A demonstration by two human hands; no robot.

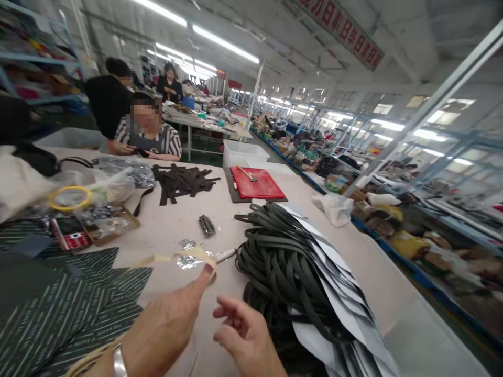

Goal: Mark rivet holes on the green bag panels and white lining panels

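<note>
We're holding a pale cream, narrow, flexible band [198, 253] in our left hand [171, 309]: fingers are closing together on its looped end, which is blurring a bit. The band is trailing leftward above the white-covered bench [212, 196]. A silver metal bracelet [119, 361] is sitting on our left wrist. Our right hand [251, 335] is hovering empty, fingers curling loosely with a moderate gap to the thumb, just beside a thick bundle of dark green-grey flat straps [271, 256]. White sheets [338, 283] are lying along the bundle's right side. Past our left fingers, small shiny silver metal pieces [186, 260] are lying scattered; a dark metallic studded block [206, 225] is resting just behind them. Farther back, a red flat board [265, 186] is carrying a wooden-handled hammer [247, 174].
</note>
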